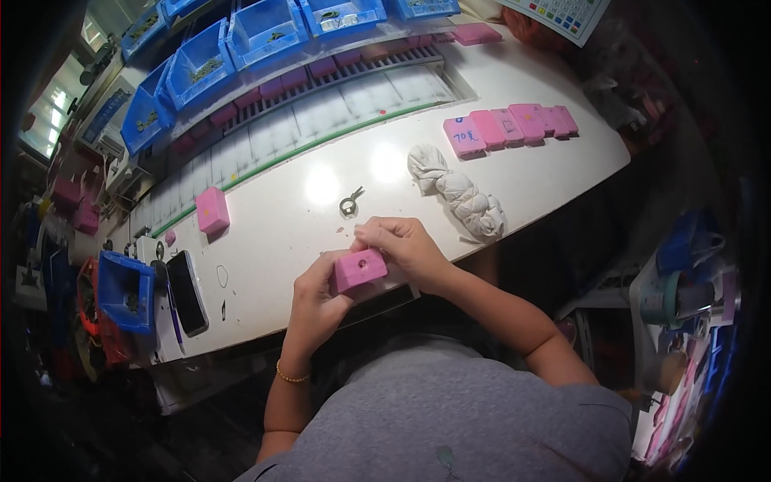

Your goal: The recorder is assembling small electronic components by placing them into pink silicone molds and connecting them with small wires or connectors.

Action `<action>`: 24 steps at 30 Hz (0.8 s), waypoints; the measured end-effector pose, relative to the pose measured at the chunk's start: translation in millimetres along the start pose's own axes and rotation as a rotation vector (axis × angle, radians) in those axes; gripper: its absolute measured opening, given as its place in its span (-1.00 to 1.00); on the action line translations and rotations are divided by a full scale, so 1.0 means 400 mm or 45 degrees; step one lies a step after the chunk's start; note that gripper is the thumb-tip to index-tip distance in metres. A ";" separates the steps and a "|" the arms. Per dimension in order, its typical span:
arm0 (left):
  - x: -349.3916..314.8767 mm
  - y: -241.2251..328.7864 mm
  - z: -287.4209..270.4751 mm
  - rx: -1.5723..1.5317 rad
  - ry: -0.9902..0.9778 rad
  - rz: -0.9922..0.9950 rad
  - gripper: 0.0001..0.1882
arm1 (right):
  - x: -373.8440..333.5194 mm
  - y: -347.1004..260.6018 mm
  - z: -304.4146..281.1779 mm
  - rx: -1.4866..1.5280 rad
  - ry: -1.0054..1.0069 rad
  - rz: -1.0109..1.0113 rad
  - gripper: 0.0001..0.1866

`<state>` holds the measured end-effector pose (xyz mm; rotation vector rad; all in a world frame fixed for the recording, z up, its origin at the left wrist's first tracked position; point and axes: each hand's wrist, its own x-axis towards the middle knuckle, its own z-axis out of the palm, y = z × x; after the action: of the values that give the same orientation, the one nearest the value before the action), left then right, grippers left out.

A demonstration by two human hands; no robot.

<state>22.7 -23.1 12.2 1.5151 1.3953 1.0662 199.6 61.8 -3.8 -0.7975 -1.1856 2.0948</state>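
Observation:
Near the table's front edge, my left hand [315, 291] is closed round a pink rubber mould block [359, 273] with a round hole in the face toward me. My right hand [404, 247] reaches in from the right, thumb and fingers pinched together at the block's far top edge. Whether those fingers grip the block itself or some small piece on it is hidden. Just beyond my hands lies a dark metal spring clip with a ring-shaped end [348, 206]. Small pink crumbs are scattered beside the fingers.
A twisted white cloth bundle [459, 195] lies right of my hands, with a row of pink blocks [514, 128] behind it. Another pink block [213, 211] stands left, near a black phone [187, 294] and a blue bin [126, 292]. More blue bins [267, 36] line the back.

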 end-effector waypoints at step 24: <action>0.019 -0.052 -0.109 0.573 0.311 -0.096 -0.35 | 0.171 -0.028 -0.107 -1.583 0.150 -0.890 -0.87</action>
<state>-24.8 -13.4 7.2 1.6652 1.9470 0.9553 189.7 139.4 -25.9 -0.7741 -2.2652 0.5984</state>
